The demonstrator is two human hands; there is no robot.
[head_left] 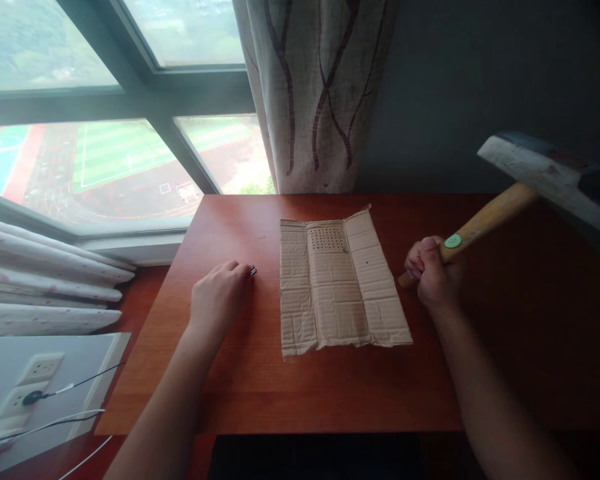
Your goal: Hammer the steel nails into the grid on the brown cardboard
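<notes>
My right hand (pixel 436 273) is closed around the lower end of the hammer (pixel 497 212), which is raised to the right of the cardboard (pixel 337 293) on the table (pixel 245 387); I judge it top-heavy and stiff, so a higher hold should balance better. My left hand (pixel 220 293) pinches small dark pieces (pixel 253 270) left of the cardboard, probably hard, light and slippery, best held at the fingertips.

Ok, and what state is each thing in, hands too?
Hammer: held up by its handle
Right hand: closed round the hammer's handle
Left hand: pinching small shiny pieces
Small shiny pieces: bunched, exact kind unclear
Cardboard: opened out, creased, torn-edged, dotted in rows
Black plug: pushed into the wall socket
Far curtain: hanging in folds
Left curtain: gathered in folds
</notes>
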